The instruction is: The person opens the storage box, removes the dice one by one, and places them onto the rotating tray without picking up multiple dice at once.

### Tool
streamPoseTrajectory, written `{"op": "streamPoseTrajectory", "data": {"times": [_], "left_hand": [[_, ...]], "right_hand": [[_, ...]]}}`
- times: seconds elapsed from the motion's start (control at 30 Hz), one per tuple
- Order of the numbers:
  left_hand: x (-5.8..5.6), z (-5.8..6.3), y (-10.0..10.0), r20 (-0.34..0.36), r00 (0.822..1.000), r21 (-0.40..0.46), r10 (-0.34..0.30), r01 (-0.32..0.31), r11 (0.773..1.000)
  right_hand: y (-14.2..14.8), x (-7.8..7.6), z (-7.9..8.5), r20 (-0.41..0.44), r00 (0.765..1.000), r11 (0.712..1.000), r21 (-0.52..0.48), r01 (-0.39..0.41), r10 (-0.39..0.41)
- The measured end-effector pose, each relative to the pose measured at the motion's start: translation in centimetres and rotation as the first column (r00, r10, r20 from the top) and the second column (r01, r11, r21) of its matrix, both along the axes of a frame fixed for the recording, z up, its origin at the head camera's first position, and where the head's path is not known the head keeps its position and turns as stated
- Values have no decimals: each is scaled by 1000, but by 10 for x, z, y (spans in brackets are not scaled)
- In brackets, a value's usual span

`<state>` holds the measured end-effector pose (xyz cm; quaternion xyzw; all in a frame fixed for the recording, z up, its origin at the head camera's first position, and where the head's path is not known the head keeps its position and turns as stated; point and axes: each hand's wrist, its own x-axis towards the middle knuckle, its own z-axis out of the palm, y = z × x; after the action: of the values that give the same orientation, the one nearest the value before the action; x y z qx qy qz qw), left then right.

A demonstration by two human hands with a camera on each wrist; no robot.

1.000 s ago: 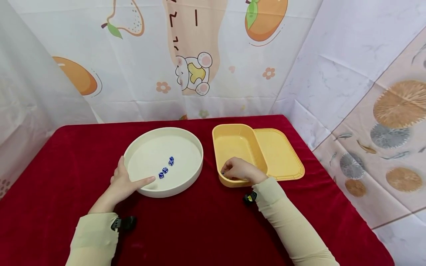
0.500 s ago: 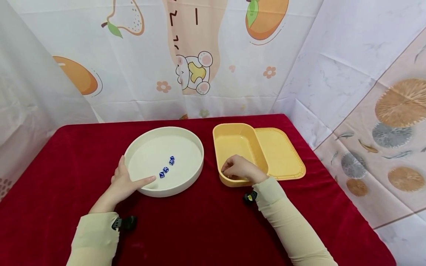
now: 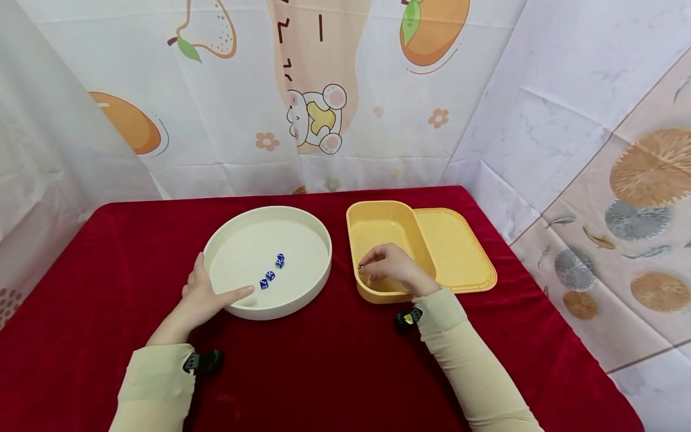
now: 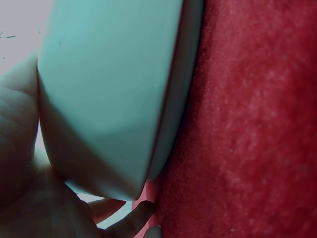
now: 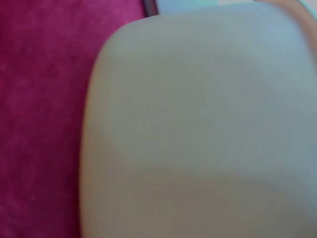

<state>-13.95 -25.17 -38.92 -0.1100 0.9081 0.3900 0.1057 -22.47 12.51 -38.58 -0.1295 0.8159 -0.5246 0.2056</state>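
Observation:
On the left stands a round white tray [image 3: 237,240] with several blue dice [image 3: 270,276] on its floor. My left hand [image 3: 202,297] holds its near-left wall, thumb over the rim and fingers outside; in the left wrist view some fingers [image 4: 131,220] show beyond the wall. My right hand [image 3: 391,264] is inside the yellow box [image 3: 378,225], at its near end. Between thumb and fingertips it pinches a small dark die [image 3: 361,266], close to the box's left wall and mostly hidden by the fingers. The box's outer wall [image 5: 198,109] fills most of the right wrist view.
A flat yellow lid [image 3: 453,249] lies against the box's right side. Red cloth [image 3: 324,360] covers the table under everything. Printed curtains [image 3: 216,120] hang behind the table and along its sides.
My right hand has risen a little inside the box, bringing the die up beside the left wall. My left hand, the tray and the blue dice stay in place.

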Motion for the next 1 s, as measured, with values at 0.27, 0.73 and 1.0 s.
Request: {"op": "streamPoseTrajectory", "data": {"times": [0.27,0.73,1.0], "left_hand": [[0,0,0,2,1000,6,-4,4,1000],[0,-1,1,4,1000,2,-2,2,1000],[1,1,0,-4,1000,2,-7,7,1000]], "right_hand": [[-4,3,15,-63,997,990,-131,45,-54],[-34,18,40,-83,994,958,-285,39,-65],[-60,23,45,-68,997,946,-324,7,-31]]}}
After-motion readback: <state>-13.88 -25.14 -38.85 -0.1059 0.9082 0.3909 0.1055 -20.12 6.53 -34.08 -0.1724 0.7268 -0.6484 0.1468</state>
